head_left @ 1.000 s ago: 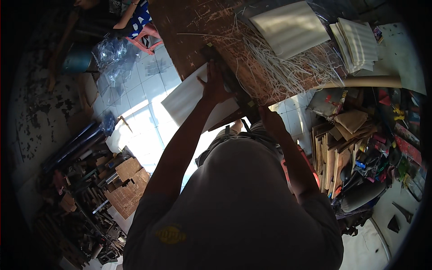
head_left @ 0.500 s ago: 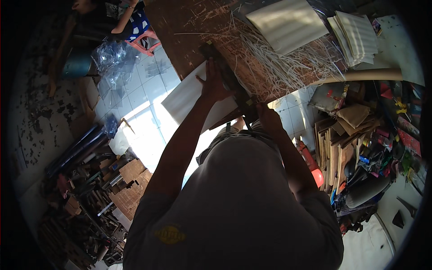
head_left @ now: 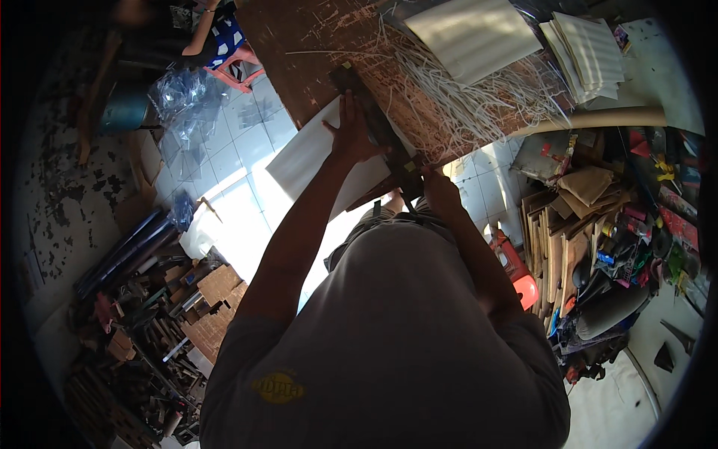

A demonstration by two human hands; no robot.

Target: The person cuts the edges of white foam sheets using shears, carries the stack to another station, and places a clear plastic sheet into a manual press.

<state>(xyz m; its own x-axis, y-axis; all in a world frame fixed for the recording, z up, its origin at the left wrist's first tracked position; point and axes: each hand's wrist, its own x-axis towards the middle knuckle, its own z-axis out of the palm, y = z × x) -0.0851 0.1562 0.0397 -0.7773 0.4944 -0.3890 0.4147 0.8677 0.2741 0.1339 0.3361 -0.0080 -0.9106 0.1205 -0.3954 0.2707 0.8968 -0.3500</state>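
Note:
My left hand (head_left: 351,136) presses flat with fingers spread on a white sheet (head_left: 303,157) and against a long dark straightedge bar (head_left: 378,123). The bar lies slantwise across the sheet, near the corner of a worn brown table (head_left: 299,45). A narrow strip of white shows along the bar's right side. My right hand (head_left: 440,188) is closed beside the bar's near end, at the table's edge. What its fingers hold is hidden in shadow.
Thin white offcut strips (head_left: 449,97) lie heaped on the table, by a stack of pale sheets (head_left: 479,37) and more sheets (head_left: 583,56). Upright boards (head_left: 550,254) and a red plastic object (head_left: 516,273) stand at right. Scrap wood (head_left: 217,307) is at left. Another person's arm (head_left: 200,34) shows far left.
My right hand has shifted slightly up and left, close beside the bar's near end. More white now shows along the bar's right side. My left hand stays pressed in place.

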